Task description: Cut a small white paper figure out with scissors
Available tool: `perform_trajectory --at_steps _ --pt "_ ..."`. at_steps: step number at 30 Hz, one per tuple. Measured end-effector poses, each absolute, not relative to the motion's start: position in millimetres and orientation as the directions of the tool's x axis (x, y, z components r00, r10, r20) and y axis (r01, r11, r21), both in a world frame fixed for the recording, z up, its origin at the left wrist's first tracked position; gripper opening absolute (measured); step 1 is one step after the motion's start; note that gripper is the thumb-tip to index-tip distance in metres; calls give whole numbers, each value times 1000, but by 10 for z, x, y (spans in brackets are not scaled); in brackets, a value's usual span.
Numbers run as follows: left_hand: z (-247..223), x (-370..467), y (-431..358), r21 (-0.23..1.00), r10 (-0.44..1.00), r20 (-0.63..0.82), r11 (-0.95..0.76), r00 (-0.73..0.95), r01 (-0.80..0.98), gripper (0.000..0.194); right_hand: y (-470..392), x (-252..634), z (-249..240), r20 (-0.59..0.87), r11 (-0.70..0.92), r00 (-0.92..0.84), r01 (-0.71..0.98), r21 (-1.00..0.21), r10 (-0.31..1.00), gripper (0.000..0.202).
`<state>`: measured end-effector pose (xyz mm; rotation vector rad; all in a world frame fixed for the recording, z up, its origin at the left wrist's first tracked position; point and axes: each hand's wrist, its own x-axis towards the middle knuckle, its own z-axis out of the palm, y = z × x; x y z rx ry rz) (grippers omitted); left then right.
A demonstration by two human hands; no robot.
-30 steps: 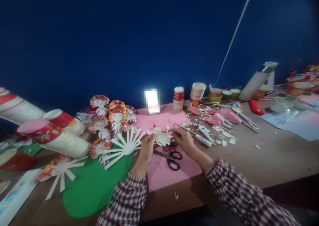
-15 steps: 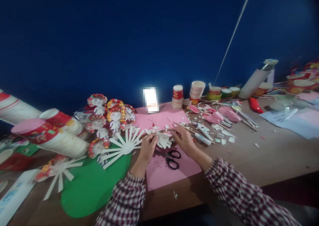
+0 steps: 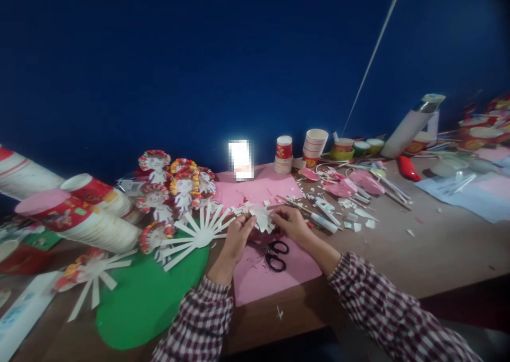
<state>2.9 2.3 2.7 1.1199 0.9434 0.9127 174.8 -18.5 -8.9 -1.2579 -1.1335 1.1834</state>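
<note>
At left, paper dolls [image 3: 184,186] look decorated; centrally, the left hand's [image 3: 238,235] fingers pinch a white paper cutout [image 3: 262,220], seemingly shaped but undecorated, beyond black-handled scissors [image 3: 274,254]; the right hand's [image 3: 294,226] fingers meet the cutout's edge, grip unclear.

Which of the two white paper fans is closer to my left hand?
The right-hand white paper fan, which spreads almost to your left hand. The other fan lies farther left, at the left edge of the green sheet.
</note>
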Motion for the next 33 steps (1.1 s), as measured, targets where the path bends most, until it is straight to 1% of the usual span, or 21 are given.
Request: perform_trajectory --at_steps 4,6,11,13,15,18,21,24,27,30,33 --pt "13 47 29 979 941 -138 176 308 -98 35 -172 1757 -64 -49 -45 78 -51 -998 996 29" --pt "-10 47 41 982 949 -128 163 288 -100 36 -179 1752 -62 -50 -47 64 -43 -998 997 28" --pt "-64 38 71 982 972 -128 152 195 -113 34 -203 1744 -104 27 27 29 16 -1000 999 21" --pt "-75 38 79 985 979 -109 130 175 -117 32 -202 1753 -113 67 66 37 37 -997 997 24" --pt "-79 39 83 986 982 -92 113 166 -121 31 -193 1766 -106 73 69 80 48 -996 994 25" --pt "-72 37 82 985 975 -111 134 190 -112 32 -183 1772 -78 27 30 123 -25 -999 992 29" --pt "-63 35 76 982 964 -130 157 233 -102 34 -189 1761 -65 33 38 80 -67 -997 996 31" --pt "-61 37 71 983 963 -117 148 244 -111 35 -203 1745 -81 77 77 6 2 -997 997 26" --pt "-54 45 56 984 959 -118 148 256 -101 35 -208 1732 -107 89 90 -17 48 -995 996 24" --pt "-38 58 29 981 958 -126 160 259 -114 36 -206 1724 -120 72 74 -34 45 -996 997 25" --pt "-37 57 20 978 954 -122 162 272 -130 38 -204 1740 -115 114 120 -69 100 -988 991 27"
